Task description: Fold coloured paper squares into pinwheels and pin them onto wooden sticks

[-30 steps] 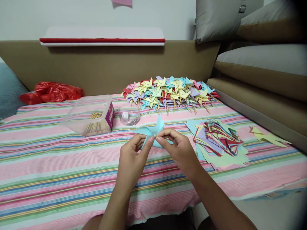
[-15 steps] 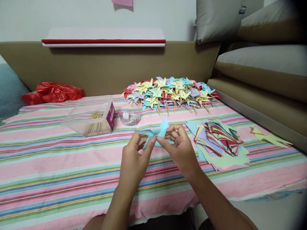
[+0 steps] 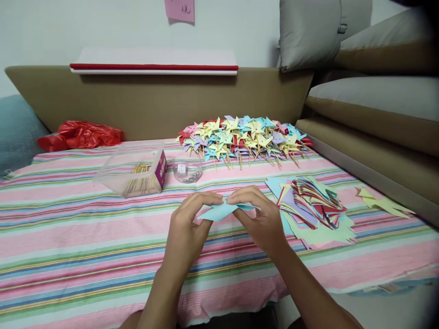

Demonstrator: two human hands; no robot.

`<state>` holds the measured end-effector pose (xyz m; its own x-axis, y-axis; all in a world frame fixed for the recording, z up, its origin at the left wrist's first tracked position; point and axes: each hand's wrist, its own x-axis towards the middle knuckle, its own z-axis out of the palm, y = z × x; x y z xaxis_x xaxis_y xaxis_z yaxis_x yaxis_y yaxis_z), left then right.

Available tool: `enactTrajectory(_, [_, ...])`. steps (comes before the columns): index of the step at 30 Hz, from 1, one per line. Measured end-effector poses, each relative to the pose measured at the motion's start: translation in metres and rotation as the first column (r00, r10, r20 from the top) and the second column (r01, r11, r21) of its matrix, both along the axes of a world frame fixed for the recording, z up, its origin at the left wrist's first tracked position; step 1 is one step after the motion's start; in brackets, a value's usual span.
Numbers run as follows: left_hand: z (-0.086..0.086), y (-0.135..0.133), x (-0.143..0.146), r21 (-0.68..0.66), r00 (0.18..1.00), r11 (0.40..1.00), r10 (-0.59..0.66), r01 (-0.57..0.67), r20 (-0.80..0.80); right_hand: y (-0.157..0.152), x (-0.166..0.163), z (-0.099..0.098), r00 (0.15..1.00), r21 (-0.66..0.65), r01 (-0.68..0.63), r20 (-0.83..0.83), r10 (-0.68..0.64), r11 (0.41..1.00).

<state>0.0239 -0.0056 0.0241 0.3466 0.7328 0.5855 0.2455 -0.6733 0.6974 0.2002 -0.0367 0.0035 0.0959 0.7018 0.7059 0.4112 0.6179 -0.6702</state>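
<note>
Between my two hands is a light blue paper pinwheel point(image 3: 221, 211), held above the striped cloth and seen nearly edge-on. My left hand point(image 3: 192, 214) grips its left side, fingers on top and thumb below. On the other side my right hand point(image 3: 255, 214) pinches it the same way, its fingertips close to the left ones at the middle. Whatever lies under the fingertips is hidden. Beyond my left hand stand a clear round dish point(image 3: 187, 171) of small metal pieces and a clear plastic box point(image 3: 115, 171) with wooden sticks point(image 3: 142, 180) in it.
A heap of finished pinwheels point(image 3: 240, 137) on sticks lies at the back. Cut coloured paper point(image 3: 312, 210) is piled to the right, with yellow scraps point(image 3: 382, 201) beyond. A red plastic bag point(image 3: 84, 135) lies back left. Stacked cushions point(image 3: 373, 105) border the right side.
The pinwheel has tipped from facing me to nearly flat. My fingers have come over its top, with the thumbs now underneath. The view has tilted slightly upward.
</note>
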Motion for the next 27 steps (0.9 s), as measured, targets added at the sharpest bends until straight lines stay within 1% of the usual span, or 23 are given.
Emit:
enactTrajectory(3, [0.000, 0.001, -0.001, 0.030, 1.000, 1.000, 0.003, -0.003, -0.011, 0.001, -0.001, -0.001, 1.000, 0.020, -0.006, 0.003, 0.006, 1.000])
enactTrajectory(6, [0.000, 0.002, -0.002, 0.026, 0.999, 0.999, 0.034, -0.033, -0.027, 0.003, -0.004, -0.002, 0.999, -0.026, -0.020, -0.039, 0.019, 0.999])
enactTrajectory(8, [0.002, 0.003, -0.008, 0.004, 0.995, 0.995, 0.096, -0.096, -0.041, 0.007, -0.006, -0.004, 0.992, -0.104, -0.016, -0.125, 0.003, 0.994])
enactTrajectory(10, [0.005, 0.002, -0.022, -0.021, 0.975, 0.976, 0.218, -0.219, -0.035, 0.013, -0.009, -0.006, 0.968, -0.209, -0.010, -0.245, -0.042, 0.978])
enactTrajectory(12, [0.012, -0.001, -0.044, -0.056, 0.923, 0.921, 0.385, -0.385, -0.003, 0.020, -0.013, -0.008, 0.924, -0.287, -0.030, -0.373, -0.083, 0.957])
enactTrajectory(14, [0.024, -0.005, -0.070, -0.113, 0.837, 0.834, 0.546, -0.539, 0.040, 0.028, -0.019, -0.011, 0.862, -0.316, -0.083, -0.499, -0.091, 0.945])
enactTrajectory(16, [0.039, -0.007, -0.094, -0.164, 0.738, 0.739, 0.670, -0.653, 0.078, 0.034, -0.026, -0.012, 0.785, -0.325, -0.148, -0.613, -0.089, 0.934])
enactTrajectory(17, [0.048, -0.006, -0.104, -0.176, 0.697, 0.700, 0.711, -0.692, 0.092, 0.035, -0.029, -0.012, 0.745, -0.333, -0.177, -0.661, -0.095, 0.926])
enactTrajectory(18, [0.056, -0.002, -0.111, -0.173, 0.670, 0.677, 0.735, -0.715, 0.107, 0.036, -0.031, -0.011, 0.704, -0.340, -0.199, -0.702, -0.108, 0.919])
enactTrajectory(19, [0.064, 0.005, -0.116, -0.153, 0.661, 0.671, 0.741, -0.725, 0.117, 0.035, -0.031, -0.011, 0.667, -0.349, -0.213, -0.734, -0.125, 0.912])
enactTrajectory(21, [0.078, 0.029, -0.122, -0.071, 0.686, 0.692, 0.722, -0.718, 0.095, 0.033, -0.028, -0.008, 0.617, -0.366, -0.224, -0.771, -0.159, 0.903])
enactTrajectory(22, [0.083, 0.046, -0.123, -0.006, 0.702, 0.702, 0.712, -0.712, 0.033, 0.031, -0.025, -0.006, 0.605, -0.374, -0.225, -0.778, -0.172, 0.900])
enactTrajectory(23, [0.088, 0.066, -0.123, 0.055, 0.696, 0.697, 0.717, -0.715, -0.032, 0.029, -0.021, -0.004, 0.601, -0.386, -0.223, -0.778, -0.186, 0.895])
enactTrajectory(24, [0.091, 0.086, -0.122, 0.101, 0.673, 0.682, 0.731, -0.724, -0.110, 0.028, -0.017, -0.002, 0.602, -0.405, -0.217, -0.772, -0.205, 0.888])
enactTrajectory(25, [0.093, 0.107, -0.122, 0.128, 0.628, 0.670, 0.734, -0.731, -0.258, 0.026, -0.012, -0.001, 0.607, -0.426, -0.207, -0.762, -0.226, 0.881])
enactTrajectory(26, [0.094, 0.127, -0.122, 0.108, 0.584, 0.680, 0.691, -0.725, -0.427, 0.026, -0.009, 0.001, 0.612, -0.447, -0.199, -0.751, -0.246, 0.872])
enactTrajectory(27, [0.093, 0.145, -0.121, 0.069, 0.588, 0.710, 0.629, -0.700, -0.508, 0.025, -0.005, 0.002, 0.614, -0.464, -0.192, -0.744, -0.263, 0.864])
